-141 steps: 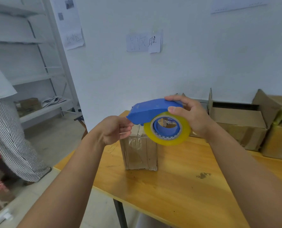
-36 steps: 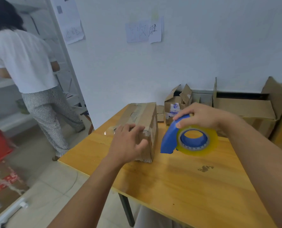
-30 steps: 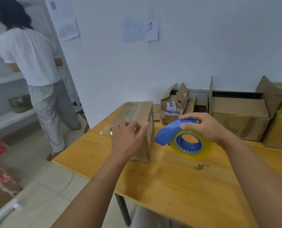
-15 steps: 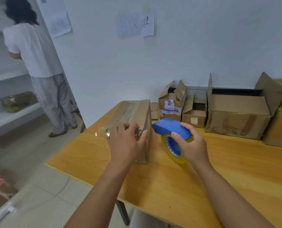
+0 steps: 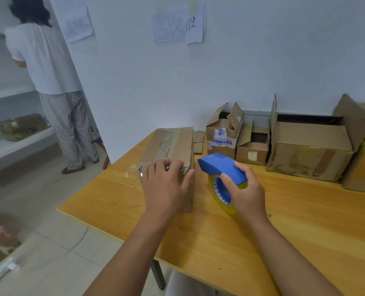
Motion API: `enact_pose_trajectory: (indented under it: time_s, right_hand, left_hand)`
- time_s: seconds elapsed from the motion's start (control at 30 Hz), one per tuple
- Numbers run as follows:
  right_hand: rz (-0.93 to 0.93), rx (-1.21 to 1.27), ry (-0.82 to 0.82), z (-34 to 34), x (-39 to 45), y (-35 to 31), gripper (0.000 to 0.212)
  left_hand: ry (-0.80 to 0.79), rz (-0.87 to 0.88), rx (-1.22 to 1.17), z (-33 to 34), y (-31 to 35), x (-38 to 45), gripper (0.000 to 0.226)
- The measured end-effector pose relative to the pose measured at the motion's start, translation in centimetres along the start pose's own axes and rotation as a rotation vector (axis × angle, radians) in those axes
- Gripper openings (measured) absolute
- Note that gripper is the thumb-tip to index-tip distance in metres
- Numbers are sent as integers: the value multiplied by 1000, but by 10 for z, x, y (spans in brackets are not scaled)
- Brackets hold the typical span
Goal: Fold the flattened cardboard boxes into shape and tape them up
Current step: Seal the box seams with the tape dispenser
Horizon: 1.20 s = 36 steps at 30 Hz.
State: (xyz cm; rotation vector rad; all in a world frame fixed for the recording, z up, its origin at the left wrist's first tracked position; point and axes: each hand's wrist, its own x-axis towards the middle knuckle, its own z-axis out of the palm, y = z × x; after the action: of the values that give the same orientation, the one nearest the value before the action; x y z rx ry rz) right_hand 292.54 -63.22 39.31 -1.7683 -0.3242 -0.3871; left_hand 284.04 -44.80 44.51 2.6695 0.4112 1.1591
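A closed brown cardboard box (image 5: 173,144) with clear tape along its top lies on the wooden table (image 5: 305,221). My left hand (image 5: 165,184) lies flat over the box's near end, fingers spread and pressing on the tape there. A blue tape dispenser (image 5: 221,165) with a yellow-rimmed tape roll (image 5: 220,193) stands on the table just right of the box. My right hand (image 5: 244,190) grips the dispenser, thumb inside the roll's core.
Several open cardboard boxes (image 5: 305,150) line the wall at the back right, with a small one (image 5: 222,133) nearest the taped box. A person (image 5: 47,82) stands at white shelves on the left. The table's left edge (image 5: 87,201) drops to a tiled floor.
My right hand has lowered the tape dispenser from the air onto the table beside the box. My left hand has stayed pressed on the box's near end. The camera has tilted down.
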Motion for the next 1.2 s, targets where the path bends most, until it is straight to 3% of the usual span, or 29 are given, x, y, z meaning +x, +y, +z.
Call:
enact_pose_trajectory:
  time_s: [0.13, 0.3, 0.47, 0.67, 0.83, 0.97, 1.2]
  right_hand:
    - [-21, -25, 17, 0, -3, 1, 45]
    - [-23, -44, 15, 0, -1, 0, 45]
    - [-22, -45, 9, -1, 1, 2, 44]
    - [-2, -37, 3, 0, 4, 3, 42]
    - [-14, -47, 0, 1, 4, 2, 42]
    - [5, -46, -9, 2, 5, 0, 43]
    - [9, -37, 3, 1, 3, -2, 42]
  left_hand:
    - [-68, -17, -26, -3, -6, 1, 45]
    - [-52, 1, -60, -4, -10, 1, 37]
    - [-118, 33, -65, -5, -19, 6, 43]
    - [-65, 16, -33, -5, -4, 2, 33]
    - [-242, -1, -19, -18, -6, 14, 55]
    - [-404, -36, -77, -26, -12, 46, 30]
    - [-242, 7, -144, -11, -20, 36, 38]
